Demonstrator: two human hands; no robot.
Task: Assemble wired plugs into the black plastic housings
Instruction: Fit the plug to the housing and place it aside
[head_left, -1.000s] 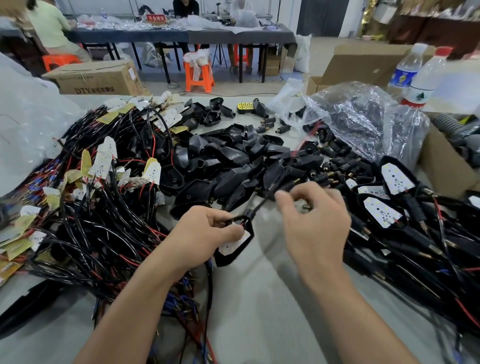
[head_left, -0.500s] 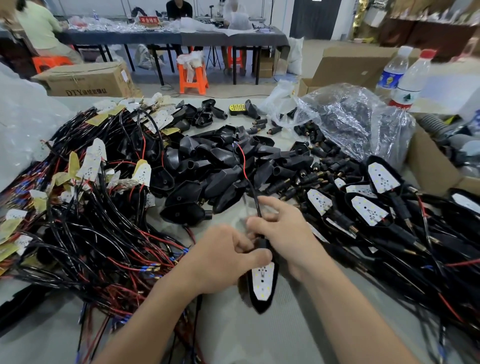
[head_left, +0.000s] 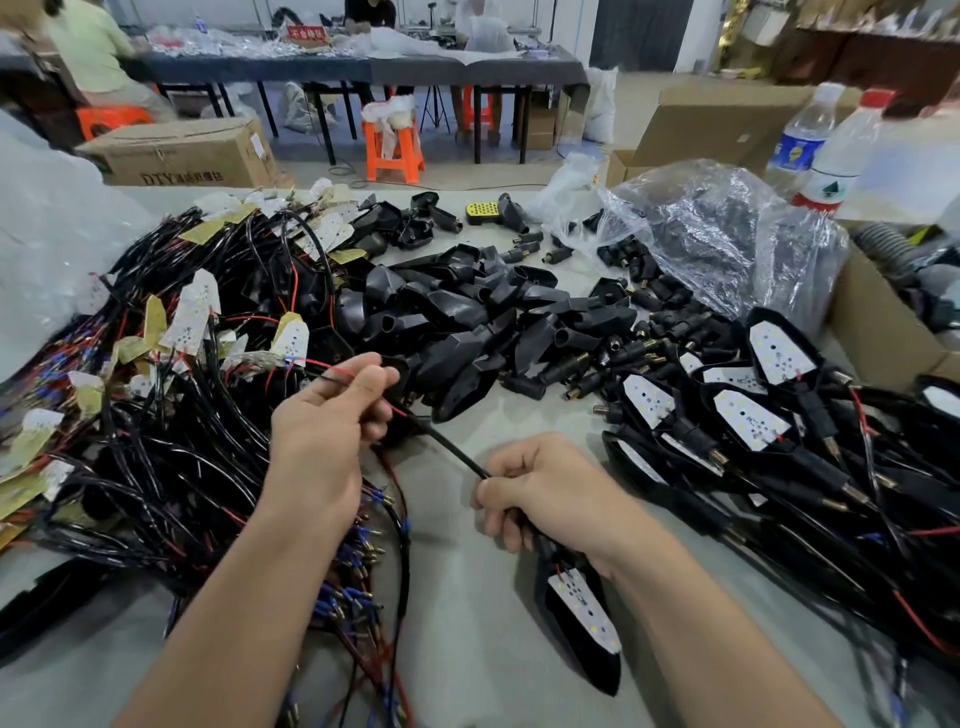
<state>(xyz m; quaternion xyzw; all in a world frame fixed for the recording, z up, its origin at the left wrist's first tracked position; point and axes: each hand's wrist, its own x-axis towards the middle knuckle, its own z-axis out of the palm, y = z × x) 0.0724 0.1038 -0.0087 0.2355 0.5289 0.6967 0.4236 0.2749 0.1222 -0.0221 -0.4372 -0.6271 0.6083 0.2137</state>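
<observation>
Right of the heap of empty black housings (head_left: 467, 322), a spread of finished units (head_left: 753, 415) lay with their white boards showing and cables trailing, so a fair share of the work looked done. Left of that heap, a large tangle of wired boards (head_left: 171, 415) waited, and the heap itself was big, so by that measure much remained. Loose plugs (head_left: 613, 364) were scattered along the heap's right edge.

Nearer the person than the heap, one housing (head_left: 597, 670) was in work, its white board (head_left: 584, 608) face up. The right hand (head_left: 550, 499) was clenched round the black cable (head_left: 447, 444) where it met the housing's neck, knuckles up, with the housing pointing back toward the person below the fist. The left hand (head_left: 327, 431), closer to the heap, pinched the cable's thin red and black leads between thumb and curled fingers. The cable ran straight between the two hands and seemed taut. The fist hid the neck, so the plug's seating could not be told; probably this unit was at its pull-through step.
</observation>
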